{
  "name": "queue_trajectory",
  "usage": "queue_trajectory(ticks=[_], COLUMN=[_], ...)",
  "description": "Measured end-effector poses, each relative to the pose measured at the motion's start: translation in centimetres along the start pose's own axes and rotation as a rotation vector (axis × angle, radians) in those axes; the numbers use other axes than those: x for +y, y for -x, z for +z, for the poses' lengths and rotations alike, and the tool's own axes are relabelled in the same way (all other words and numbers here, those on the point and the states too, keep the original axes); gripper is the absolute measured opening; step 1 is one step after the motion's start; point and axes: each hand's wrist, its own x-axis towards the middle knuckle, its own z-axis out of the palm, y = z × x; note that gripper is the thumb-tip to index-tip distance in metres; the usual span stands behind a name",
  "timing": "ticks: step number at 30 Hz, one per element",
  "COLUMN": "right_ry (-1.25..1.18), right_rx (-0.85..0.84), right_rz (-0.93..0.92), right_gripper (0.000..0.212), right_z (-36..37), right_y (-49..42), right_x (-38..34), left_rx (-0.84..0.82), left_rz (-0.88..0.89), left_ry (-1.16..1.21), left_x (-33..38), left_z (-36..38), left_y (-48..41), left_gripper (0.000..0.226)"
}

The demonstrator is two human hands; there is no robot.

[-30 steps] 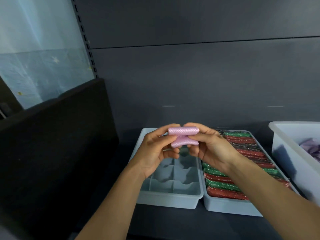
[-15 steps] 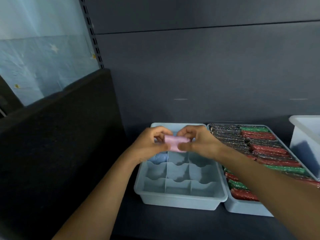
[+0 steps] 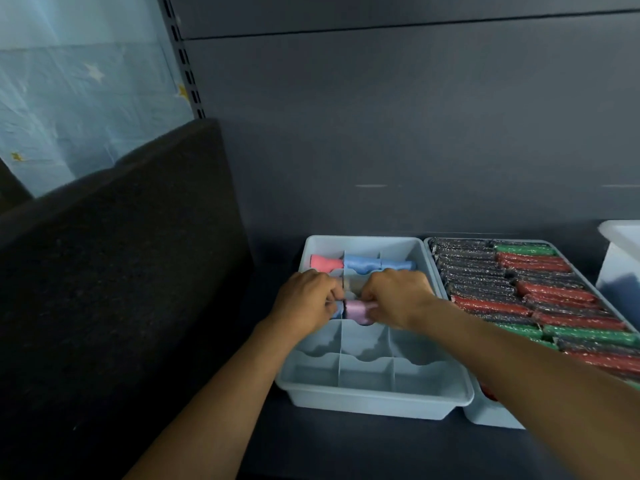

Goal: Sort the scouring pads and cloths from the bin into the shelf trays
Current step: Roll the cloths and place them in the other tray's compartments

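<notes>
Lilac cloth [image 3: 356, 310], rolled up, sits in a middle-column compartment of the divided tray [image 3: 374, 400] on the shelf. The left hand [image 3: 306, 301] and the right hand [image 3: 396, 296] each close their grip on one end of it, fingers curled. A pink roll [image 3: 323, 263] and blue rolls [image 3: 362, 264] fill the back row. Scouring pads [image 3: 512, 292] pack the tray alongside on the right.

Both bare forearms reach forward and converge, the left hand [image 3: 306, 299] and right hand [image 3: 396, 296] knuckles-up and nearly meeting, the curled fingers of each pinching one end of a pink rolled cloth [image 3: 356, 310] between them.
</notes>
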Motion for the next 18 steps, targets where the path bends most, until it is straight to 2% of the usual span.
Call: queue_trajectory(ticks=[5, 8, 10, 14, 18], right_ry=[0.023, -0.113, -0.252, -0.450, -0.505], right_rx=[-0.067, -0.136, -0.147, -0.016, 0.211], right_rz=[-0.023, -0.041, -0.060, -0.125, -0.100], right_gripper=[0.023, 0.014, 0.016, 0.041, 0.035], right_z=[-0.2, -0.3, -0.2, -1.0, -3.4], right_y=[-0.5, 0.1, 0.8, 4.0, 8.4], right_x=[-0.5, 0.3, 1.2, 3.4, 7.7], left_rx=[0.001, -0.037, -0.055, 0.042, 0.130], left_rz=[-0.002, -0.011, -0.014, -0.021, 0.019], left_ry=[-0.104, -0.105, -0.094, 0.017, 0.281], left_x=[-0.1, 0.2, 0.5, 3.3, 9.4], left_z=[0.4, 0.0, -0.1, 0.1, 1.1], left_y=[0.1, 0.2, 0.3, 0.8, 0.3], left_gripper=[0.019, 0.016, 0.013, 0.016, 0.015])
